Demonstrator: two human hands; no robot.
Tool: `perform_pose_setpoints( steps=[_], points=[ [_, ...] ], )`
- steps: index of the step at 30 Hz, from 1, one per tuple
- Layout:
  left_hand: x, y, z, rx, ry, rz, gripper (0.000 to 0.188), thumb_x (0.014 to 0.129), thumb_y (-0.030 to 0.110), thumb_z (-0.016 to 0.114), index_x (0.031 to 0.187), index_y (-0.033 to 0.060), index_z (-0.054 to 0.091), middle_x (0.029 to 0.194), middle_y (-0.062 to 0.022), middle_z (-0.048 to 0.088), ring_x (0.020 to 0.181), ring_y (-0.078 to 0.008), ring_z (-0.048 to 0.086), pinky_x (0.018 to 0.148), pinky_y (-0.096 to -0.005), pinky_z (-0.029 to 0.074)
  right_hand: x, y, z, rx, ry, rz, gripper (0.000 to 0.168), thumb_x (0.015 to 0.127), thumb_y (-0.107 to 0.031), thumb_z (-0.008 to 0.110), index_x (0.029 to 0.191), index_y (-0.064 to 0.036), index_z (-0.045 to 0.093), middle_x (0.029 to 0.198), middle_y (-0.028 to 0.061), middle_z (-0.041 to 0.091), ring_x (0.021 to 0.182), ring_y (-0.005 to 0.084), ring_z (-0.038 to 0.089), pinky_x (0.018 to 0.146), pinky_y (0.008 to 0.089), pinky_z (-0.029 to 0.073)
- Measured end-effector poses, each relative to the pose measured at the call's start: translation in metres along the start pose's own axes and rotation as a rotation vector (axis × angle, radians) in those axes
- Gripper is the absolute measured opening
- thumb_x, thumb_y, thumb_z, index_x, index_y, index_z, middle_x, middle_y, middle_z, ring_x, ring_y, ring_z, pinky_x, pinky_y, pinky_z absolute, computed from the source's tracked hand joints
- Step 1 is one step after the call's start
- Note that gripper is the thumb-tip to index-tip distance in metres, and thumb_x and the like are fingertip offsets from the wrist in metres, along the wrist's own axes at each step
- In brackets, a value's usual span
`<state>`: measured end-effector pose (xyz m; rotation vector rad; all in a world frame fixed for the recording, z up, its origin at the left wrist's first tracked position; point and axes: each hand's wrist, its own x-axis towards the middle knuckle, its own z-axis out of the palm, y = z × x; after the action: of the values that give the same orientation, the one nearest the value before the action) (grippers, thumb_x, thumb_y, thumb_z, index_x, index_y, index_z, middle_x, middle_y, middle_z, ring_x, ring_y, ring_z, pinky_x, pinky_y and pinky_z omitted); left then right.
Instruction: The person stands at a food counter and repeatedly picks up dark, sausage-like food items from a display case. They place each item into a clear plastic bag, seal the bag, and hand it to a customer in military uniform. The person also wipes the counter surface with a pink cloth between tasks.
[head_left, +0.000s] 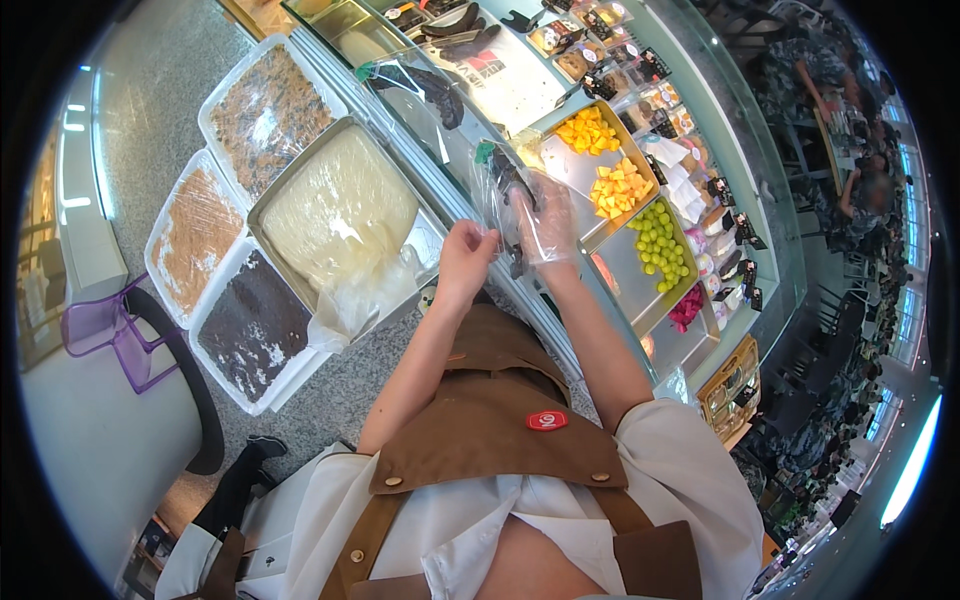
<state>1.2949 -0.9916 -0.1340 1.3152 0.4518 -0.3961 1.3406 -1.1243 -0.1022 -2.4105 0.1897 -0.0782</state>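
My right hand (546, 221), in a clear plastic glove, holds a dark food item (512, 180) in a clear plastic bag with green print. The fingers of my left hand (469, 255), which is bare, pinch at the bag's lower left side. Both hands are above the edge of a glass display case. A second bagged dark item (431, 86) lies on the glass farther up. Unwrapped dark pieces (457, 30) rest on a white printed sheet (517, 94) behind it.
Left are a metal tray of pale dough-like food (337, 210) under film and white tubs of crumbs (270, 112) and dark powder (255, 322). Right, metal trays hold mango cubes (619, 187), green grapes (660, 244) and pink fruit (686, 307). Another person's leg (232, 480) shows lower left.
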Motion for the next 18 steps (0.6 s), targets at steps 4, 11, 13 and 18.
perform_pose_setpoints(
  steps=[4, 11, 13, 18],
  points=[
    [-0.001, 0.0, 0.001, 0.034, 0.011, 0.005, 0.018, 0.092, 0.014, 0.065, 0.09, 0.0057, 0.049, 0.079, -0.0008, 0.057, 0.071, -0.0072, 0.053, 0.063, -0.0234, 0.044, -0.001, 0.015, 0.01, 0.361, 0.059, 0.067, 0.036, 0.1, -0.028, 0.046, 0.124, -0.003, 0.059, 0.123, 0.0138, 0.061, 0.115, 0.026, 0.056, 0.101, 0.0345, 0.041],
    [-0.014, -0.011, 0.014, 0.248, -0.04, 0.093, 0.045, 0.074, 0.023, 0.083, 0.092, 0.0011, 0.049, 0.075, -0.0053, 0.056, 0.07, -0.013, 0.055, 0.064, -0.0289, 0.047, 0.008, 0.009, -0.011, 1.161, -0.12, 0.446, 0.045, 0.103, -0.031, 0.041, 0.129, 0.004, 0.054, 0.128, 0.0133, 0.058, 0.119, 0.0234, 0.054, 0.106, 0.0328, 0.037],
    [-0.016, -0.008, 0.017, 0.289, -0.03, 0.083, 0.047, 0.072, 0.023, 0.084, 0.092, 0.0002, 0.048, 0.075, -0.0061, 0.056, 0.07, -0.0135, 0.056, 0.064, -0.0291, 0.048, 0.009, 0.013, -0.017, 1.036, -0.154, 0.352, 0.046, 0.102, -0.032, 0.042, 0.129, 0.004, 0.055, 0.129, 0.0134, 0.058, 0.119, 0.0243, 0.055, 0.107, 0.0345, 0.037],
    [-0.016, -0.016, 0.013, 0.241, -0.022, 0.065, 0.049, 0.072, 0.023, 0.084, 0.093, -0.0013, 0.047, 0.077, -0.0074, 0.057, 0.069, -0.0142, 0.056, 0.063, -0.0284, 0.048, -0.015, 0.026, -0.032, 0.983, -0.027, 0.298, 0.043, 0.101, -0.03, 0.045, 0.124, 0.005, 0.057, 0.125, 0.0135, 0.059, 0.116, 0.0244, 0.056, 0.107, 0.038, 0.039]
  ],
)
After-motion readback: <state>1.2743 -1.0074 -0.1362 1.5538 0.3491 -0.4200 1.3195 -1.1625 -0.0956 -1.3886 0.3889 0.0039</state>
